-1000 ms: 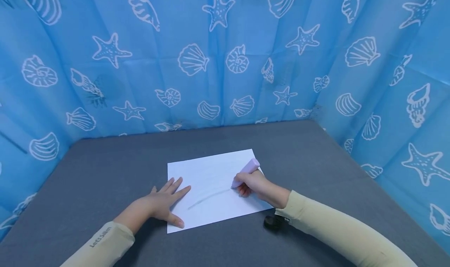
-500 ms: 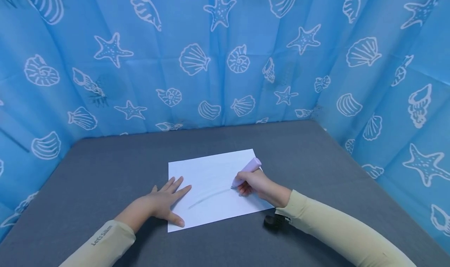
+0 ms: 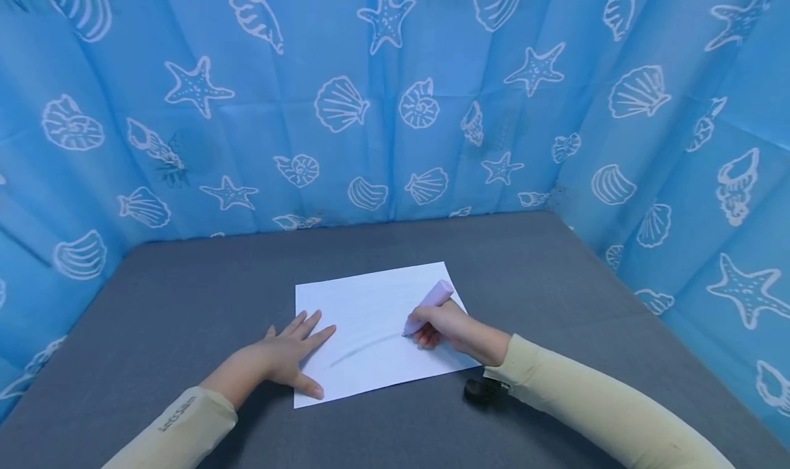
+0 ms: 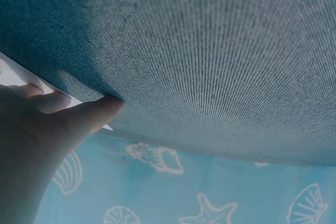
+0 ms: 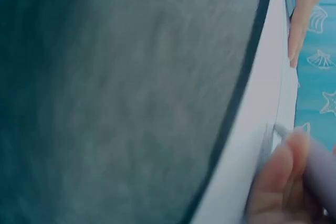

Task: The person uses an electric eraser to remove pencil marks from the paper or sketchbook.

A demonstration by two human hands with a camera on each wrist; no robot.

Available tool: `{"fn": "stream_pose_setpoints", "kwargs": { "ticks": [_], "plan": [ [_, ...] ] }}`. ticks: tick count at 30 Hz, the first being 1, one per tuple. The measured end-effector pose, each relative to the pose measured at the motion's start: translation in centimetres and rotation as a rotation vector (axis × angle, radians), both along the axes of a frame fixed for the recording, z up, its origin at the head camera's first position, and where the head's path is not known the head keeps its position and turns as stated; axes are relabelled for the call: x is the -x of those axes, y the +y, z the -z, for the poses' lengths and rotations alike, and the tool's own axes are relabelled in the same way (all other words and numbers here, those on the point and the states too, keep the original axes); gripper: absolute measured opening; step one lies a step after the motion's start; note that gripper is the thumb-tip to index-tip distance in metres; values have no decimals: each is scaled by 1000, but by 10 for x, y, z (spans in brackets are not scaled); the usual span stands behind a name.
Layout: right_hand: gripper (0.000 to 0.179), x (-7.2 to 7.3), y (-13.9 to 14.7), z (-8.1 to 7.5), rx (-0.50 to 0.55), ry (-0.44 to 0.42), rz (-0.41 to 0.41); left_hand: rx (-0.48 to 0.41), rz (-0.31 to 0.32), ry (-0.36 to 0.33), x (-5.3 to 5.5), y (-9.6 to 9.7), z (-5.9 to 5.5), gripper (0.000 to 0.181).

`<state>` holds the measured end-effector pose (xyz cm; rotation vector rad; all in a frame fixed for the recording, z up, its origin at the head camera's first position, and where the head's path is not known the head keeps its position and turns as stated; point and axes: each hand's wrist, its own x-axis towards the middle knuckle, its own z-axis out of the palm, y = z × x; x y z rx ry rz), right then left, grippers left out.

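Note:
A white sheet of paper (image 3: pixel 370 297) lies slightly turned on the grey table. My left hand (image 3: pixel 286 356) rests on its left edge, fingers spread, thumb near the lower corner. In the left wrist view, the left thumb (image 4: pixel 100 111) reaches past the paper's edge. My right hand (image 3: pixel 441 325) grips a thick lilac pen (image 3: pixel 435 295) over the paper's right half, and the pen's tip is right at the sheet. A faint grey curved line (image 3: pixel 364 347) runs from the lower left up to that tip. The right wrist view shows the fingertips (image 5: pixel 278 169) pinched around the pen near its point.
Grey cloth covers the table (image 3: pixel 234 277). A blue curtain (image 3: pixel 382 140) with white shells and starfish hangs behind it and along both sides. A small black object (image 3: pixel 479 391) sits beneath the right sleeve's cuff, close to the paper's lower right corner.
The right hand and pen have shifted slightly left and toward the person, the tip staying close to the curved line. The left hand and the paper have kept their places.

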<state>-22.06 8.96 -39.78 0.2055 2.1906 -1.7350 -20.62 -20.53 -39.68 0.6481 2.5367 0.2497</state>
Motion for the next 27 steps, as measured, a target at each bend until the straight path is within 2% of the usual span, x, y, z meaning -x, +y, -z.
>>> {"fn": "stream_pose_setpoints", "kwargs": {
  "ticks": [9, 14, 17, 22, 27],
  "plan": [
    [18, -1, 1, 0, -9, 8, -26, -4, -8, -8, -1, 1, -2, 110],
    [19, -1, -1, 0, 17, 1, -14, -5, -10, -6, -2, 1, -2, 110],
    [17, -1, -2, 0, 30, 27, 16, -5, -10, -5, -2, 1, -2, 110],
    [14, 1, -2, 0, 22, 56, 17, 5, -8, -2, -2, 1, -1, 110],
    [14, 0, -2, 0, 11, 48, 26, 4, -6, 0, -1, 1, 0, 110]
  ]
}}
